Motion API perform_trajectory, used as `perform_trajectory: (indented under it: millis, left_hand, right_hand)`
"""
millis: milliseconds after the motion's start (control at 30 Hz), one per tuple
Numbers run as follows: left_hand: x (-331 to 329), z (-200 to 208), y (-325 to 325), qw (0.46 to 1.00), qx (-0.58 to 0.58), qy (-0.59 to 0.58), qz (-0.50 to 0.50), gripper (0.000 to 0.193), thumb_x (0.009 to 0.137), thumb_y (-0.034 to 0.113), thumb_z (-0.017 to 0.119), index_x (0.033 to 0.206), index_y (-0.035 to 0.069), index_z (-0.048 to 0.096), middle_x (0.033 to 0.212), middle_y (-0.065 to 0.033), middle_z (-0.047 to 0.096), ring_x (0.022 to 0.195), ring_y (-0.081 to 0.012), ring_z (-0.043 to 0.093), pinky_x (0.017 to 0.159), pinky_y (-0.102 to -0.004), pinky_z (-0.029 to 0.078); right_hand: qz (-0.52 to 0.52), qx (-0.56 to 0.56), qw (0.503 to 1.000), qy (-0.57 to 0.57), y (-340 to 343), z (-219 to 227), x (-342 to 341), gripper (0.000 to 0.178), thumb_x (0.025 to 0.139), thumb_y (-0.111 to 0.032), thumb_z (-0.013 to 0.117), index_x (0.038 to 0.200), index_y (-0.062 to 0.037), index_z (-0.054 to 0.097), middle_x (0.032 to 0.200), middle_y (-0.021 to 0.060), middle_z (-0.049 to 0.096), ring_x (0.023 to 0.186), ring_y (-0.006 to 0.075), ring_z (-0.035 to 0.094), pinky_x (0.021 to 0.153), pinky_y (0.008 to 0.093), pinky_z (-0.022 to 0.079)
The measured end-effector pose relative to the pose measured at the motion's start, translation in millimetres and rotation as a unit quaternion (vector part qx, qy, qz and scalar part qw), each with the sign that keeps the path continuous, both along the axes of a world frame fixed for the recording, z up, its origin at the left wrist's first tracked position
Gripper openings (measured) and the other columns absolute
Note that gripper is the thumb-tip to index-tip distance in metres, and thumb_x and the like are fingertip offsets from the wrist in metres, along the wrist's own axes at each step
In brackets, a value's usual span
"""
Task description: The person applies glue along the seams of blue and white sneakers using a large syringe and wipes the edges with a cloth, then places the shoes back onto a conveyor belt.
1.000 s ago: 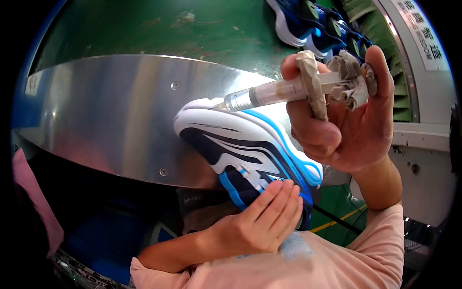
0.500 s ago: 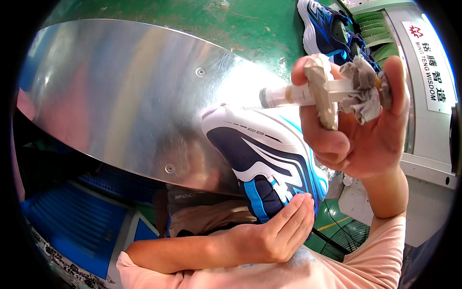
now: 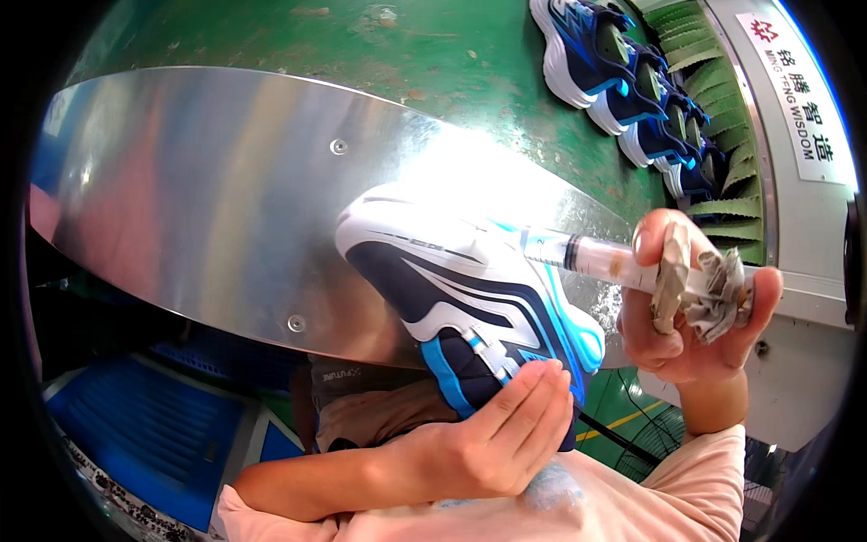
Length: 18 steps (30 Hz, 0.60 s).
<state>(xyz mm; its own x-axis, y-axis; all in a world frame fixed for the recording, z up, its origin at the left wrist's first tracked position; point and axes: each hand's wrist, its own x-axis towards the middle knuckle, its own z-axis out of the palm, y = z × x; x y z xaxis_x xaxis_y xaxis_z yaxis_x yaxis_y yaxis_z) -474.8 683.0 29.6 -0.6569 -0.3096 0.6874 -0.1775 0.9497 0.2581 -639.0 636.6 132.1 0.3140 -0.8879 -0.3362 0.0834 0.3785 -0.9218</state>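
Note:
My left hand (image 3: 501,443) is closed on a sneaker (image 3: 470,289) in navy, white and light blue, gripping it by the collar. The sneaker lies tilted on its side over the near edge of a shiny metal plate (image 3: 208,217), with its toe pointing to the upper left. In my right hand (image 3: 704,361) is a clear syringe (image 3: 601,257), its flange and plunger end wrapped in greyish rags or tape. My fingers are round the wrapped parts. The syringe's front end is at the white sole edge near the heel; whether the tip touches is hard to tell.
Several similar sneakers (image 3: 578,59) stand in a row on the green surface (image 3: 452,54) beyond the plate. Beside them hangs a green strip curtain (image 3: 736,154) on a pale machine housing (image 3: 804,289). A blue crate (image 3: 153,434) is at lower left, a fan (image 3: 664,438) at lower right.
My right hand has lowered the syringe from above the shoe to its sole edge. The sneaker has shifted slightly left. More sneakers in the far row show.

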Motion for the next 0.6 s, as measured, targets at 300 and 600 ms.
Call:
perform_trajectory:
  millis: [300, 600]
  left_hand:
    - [50, 10, -17, 0.996, 0.047, -0.080, -0.008, 0.016, 0.074, 0.008, 0.051, 0.087, 0.002, 0.060, 0.093, -0.0120, 0.060, 0.090, -0.0266, 0.057, 0.084, -0.0381, 0.044]
    - [139, 2, -51, 0.993, -0.020, -0.111, 0.034, 0.013, 0.072, 0.006, 0.055, 0.082, 0.003, 0.062, 0.089, -0.0124, 0.061, 0.088, -0.0275, 0.059, 0.081, -0.0406, 0.046]
  right_hand:
    - [-0.072, 0.012, 0.985, -0.155, 49, -29, 12, 0.096, 0.063, -0.074, 0.044, 0.114, 0.0058, 0.032, 0.074, 0.0038, 0.045, 0.056, 0.0065, 0.038, 0.047, 0.0185, 0.028]
    - [-0.097, 0.124, 0.978, -0.135, 81, -41, 86, 0.097, 0.058, -0.071, 0.053, 0.119, 0.0013, 0.031, 0.088, 0.0058, 0.045, 0.072, 0.0093, 0.044, 0.061, 0.0210, 0.037]
